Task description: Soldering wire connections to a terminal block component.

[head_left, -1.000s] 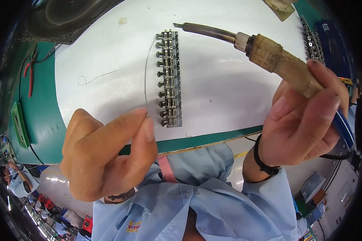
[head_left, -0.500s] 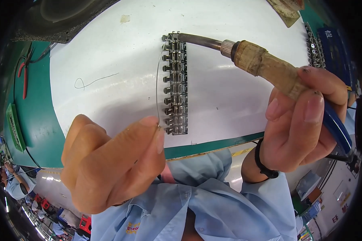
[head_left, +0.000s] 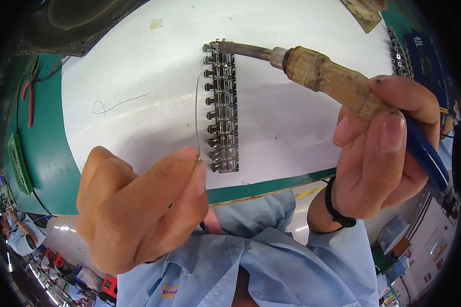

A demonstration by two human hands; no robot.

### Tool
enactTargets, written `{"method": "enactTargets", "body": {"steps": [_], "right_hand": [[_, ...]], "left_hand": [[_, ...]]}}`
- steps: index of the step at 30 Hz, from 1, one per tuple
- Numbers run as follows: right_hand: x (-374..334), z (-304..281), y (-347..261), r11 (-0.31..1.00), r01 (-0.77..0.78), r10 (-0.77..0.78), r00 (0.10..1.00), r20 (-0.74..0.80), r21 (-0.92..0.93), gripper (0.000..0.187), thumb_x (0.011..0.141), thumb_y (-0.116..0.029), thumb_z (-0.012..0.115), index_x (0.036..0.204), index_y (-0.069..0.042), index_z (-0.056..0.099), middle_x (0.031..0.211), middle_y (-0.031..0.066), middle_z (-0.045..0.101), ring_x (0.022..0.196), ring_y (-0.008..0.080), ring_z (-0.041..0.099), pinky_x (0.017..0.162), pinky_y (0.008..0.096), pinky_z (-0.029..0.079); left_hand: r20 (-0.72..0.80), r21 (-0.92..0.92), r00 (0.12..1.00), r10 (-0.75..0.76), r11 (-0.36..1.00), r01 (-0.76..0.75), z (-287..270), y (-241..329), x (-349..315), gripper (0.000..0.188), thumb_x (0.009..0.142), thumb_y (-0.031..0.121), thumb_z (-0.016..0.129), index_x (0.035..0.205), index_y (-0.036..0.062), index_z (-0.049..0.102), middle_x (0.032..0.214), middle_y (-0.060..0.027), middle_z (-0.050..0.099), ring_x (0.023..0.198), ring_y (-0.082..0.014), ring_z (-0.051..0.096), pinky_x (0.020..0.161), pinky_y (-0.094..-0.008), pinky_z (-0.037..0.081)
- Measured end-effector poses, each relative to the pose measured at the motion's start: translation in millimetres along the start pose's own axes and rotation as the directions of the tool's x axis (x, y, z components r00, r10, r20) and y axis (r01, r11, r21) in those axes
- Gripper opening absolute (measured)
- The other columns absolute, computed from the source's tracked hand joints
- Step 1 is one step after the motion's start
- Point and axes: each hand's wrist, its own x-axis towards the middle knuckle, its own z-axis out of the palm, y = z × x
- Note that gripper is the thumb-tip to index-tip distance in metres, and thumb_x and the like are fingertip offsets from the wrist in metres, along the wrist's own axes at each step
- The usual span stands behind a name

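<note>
A strip of small black circuit boards with metal connectors (head_left: 223, 112) lies on a white sheet (head_left: 292, 128), running away from me. My left hand (head_left: 143, 210) pinches a thin length of solder wire (head_left: 198, 107) between thumb and forefinger; its far end reaches the topmost board. In my right hand (head_left: 389, 143) is a soldering iron (head_left: 317, 71) with a tape-wrapped handle and blue grip. The iron's tip meets the far end of the strip, close to the wire's end. Exactly where tip and wire touch is too small to tell.
A loose curl of wire (head_left: 120, 105) lies left of the strip. Red-handled pliers (head_left: 31, 102) and a green board (head_left: 18, 163) rest on the green mat at left. More boards (head_left: 400, 53) sit at far right beside a blue box (head_left: 424, 61). A co-worker (head_left: 23, 230) sits at lower left.
The iron and my right hand have shifted slightly left, its tip moving left along the topmost board. My left hand and the solder wire have moved a little left too.
</note>
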Motion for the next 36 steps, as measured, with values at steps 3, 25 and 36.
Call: {"method": "enactTargets", "body": {"steps": [3,25,36], "right_hand": [[1.1,1.3,-2.9,1.000,-0.018,0.018,1.000,0.008,-0.008,0.035,0.097,-0.014,0.045,0.111,0.017,0.051,0.077,0.0162,0.057,0.057,0.0129,0.053,0.058,0.0258,0.046],[13.6,-27.8,22.1,0.966,0.025,-0.054,0.993,0.104,0.257,0.037,0.099,-0.018,0.040,0.115,0.013,0.053,0.078,0.0125,0.052,0.060,0.0113,0.047,0.060,0.0256,0.041],[46.5,-71.4,67.6,0.908,0.014,-0.074,0.989,0.127,0.419,0.041,0.100,-0.023,0.037,0.117,0.010,0.055,0.073,0.0070,0.046,0.061,0.0105,0.041,0.062,0.0255,0.038]], "left_hand": [[0.001,0.013,1.000,-0.012,1.000,0.012,-0.5,-0.1,-0.4,0.023,0.073,-0.009,0.075,0.093,-0.0067,0.065,0.067,-0.0085,0.061,0.055,-0.0093,0.034,0.052,-0.0252,0.021],[-0.034,0.018,0.999,-0.012,1.000,0.013,0.5,1.0,-1.7,0.018,0.078,-0.006,0.073,0.093,-0.0071,0.064,0.063,-0.0068,0.056,0.055,-0.0088,0.033,0.052,-0.0253,0.021],[-0.026,-0.007,0.999,0.032,0.999,-0.033,4.3,-1.7,0.7,0.022,0.069,-0.009,0.075,0.089,-0.0060,0.066,0.059,-0.0039,0.053,0.051,-0.0089,0.031,0.048,-0.0257,0.018]]}}
